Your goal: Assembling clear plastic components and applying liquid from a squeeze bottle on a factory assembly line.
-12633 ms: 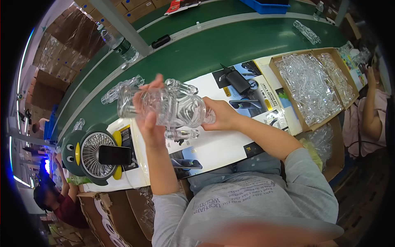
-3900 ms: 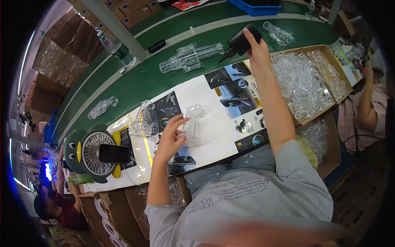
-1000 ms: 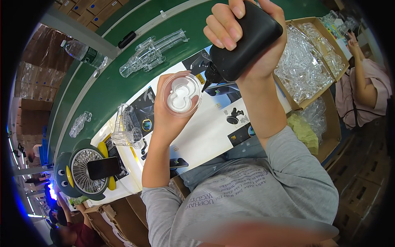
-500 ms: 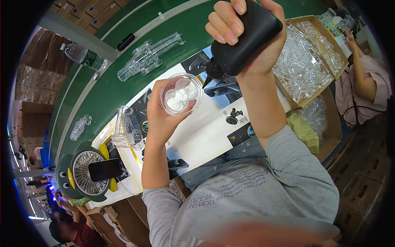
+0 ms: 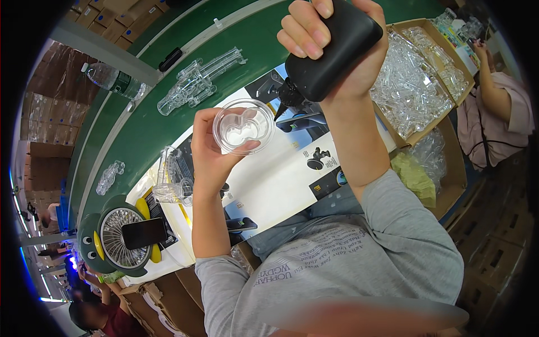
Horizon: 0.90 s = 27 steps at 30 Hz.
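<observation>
Above table: left hand [image 5: 209, 153] raised, gripping clear cup [image 5: 244, 126].

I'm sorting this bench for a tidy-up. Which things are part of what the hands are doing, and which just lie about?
In use:
left hand holding the clear round part
right hand gripping the black tool, nozzle towards the part

Lying about:
clear assembly on the green belt
box of clear parts
fan with a phone
water bottle

At right we see an open brown carton [image 5: 443, 67]; centre, a white-and-black printed sheet [image 5: 281, 180]; lower left, a dark phone screen [image 5: 144, 233].
</observation>
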Each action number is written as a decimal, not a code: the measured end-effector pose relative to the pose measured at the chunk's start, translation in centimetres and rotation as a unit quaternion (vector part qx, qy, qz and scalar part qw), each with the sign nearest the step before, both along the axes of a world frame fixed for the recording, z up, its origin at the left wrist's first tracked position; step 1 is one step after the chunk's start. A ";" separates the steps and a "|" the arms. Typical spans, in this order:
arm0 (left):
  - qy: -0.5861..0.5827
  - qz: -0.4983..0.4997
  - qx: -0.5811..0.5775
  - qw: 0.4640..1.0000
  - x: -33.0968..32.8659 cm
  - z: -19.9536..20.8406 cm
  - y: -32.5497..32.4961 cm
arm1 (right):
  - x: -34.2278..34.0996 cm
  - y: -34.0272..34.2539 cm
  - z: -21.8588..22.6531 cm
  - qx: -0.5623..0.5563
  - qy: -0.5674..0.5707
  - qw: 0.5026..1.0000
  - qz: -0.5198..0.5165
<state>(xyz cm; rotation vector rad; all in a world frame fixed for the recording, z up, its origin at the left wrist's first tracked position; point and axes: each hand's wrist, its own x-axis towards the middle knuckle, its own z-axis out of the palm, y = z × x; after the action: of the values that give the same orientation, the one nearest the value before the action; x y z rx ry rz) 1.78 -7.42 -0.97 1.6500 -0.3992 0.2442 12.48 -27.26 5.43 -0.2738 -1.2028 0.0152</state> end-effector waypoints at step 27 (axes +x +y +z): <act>0.043 -0.066 -0.088 0.993 1.4 -2.1 1.3 | -4.9 0.8 1.8 0.048 0.295 0.952 0.070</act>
<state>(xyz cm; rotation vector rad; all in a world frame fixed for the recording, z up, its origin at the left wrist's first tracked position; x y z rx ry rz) 3.23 -6.08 -3.03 1.4487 -0.4084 0.1059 7.54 -26.50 7.24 -0.0847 -0.6224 0.1521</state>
